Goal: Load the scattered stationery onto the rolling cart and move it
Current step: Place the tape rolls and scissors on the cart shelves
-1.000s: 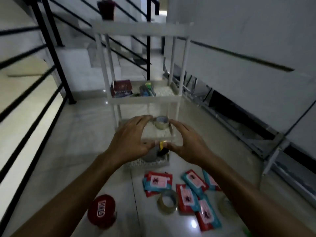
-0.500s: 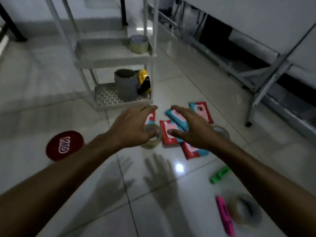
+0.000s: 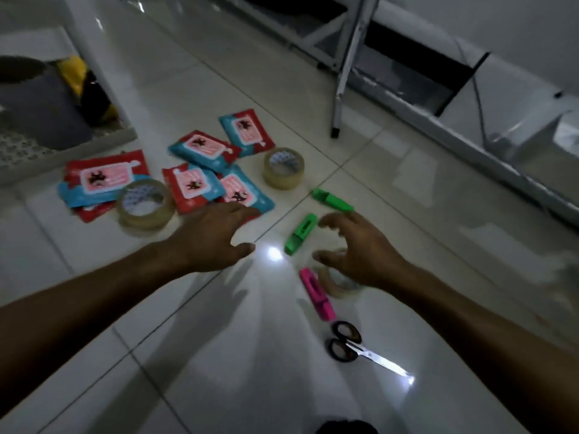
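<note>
head view: both hands empty, fingers spread; right hand (image 3: 360,249) hovers over tape roll (image 3: 336,285), left hand (image 3: 213,236) beside green highlighter (image 3: 300,234).

Glossy tiled floor (image 3: 219,355); metal frame leg (image 3: 341,89) (upright) by the wall (image 3: 517,32).

Floor (image 3: 194,89) tiled in glossy pale grey-white. Packets (image 3: 200,151) printed red and teal, each with pink panel and dark figure. 2 tape rolls (image 3: 283,168) seen as translucent tan, dotted pattern shown inside cores. 2 highlighters (image 3: 300,234) coloured bright green, 1 highlighter (image 3: 316,292) pink. Scissors (image 3: 360,350) fitted with black handles, silver blades. Cart (image 3: 103,70) finished white, perforated base; grey pot (image 3: 37,104) and yellow-black item (image 3: 84,89) noted inside.
</note>
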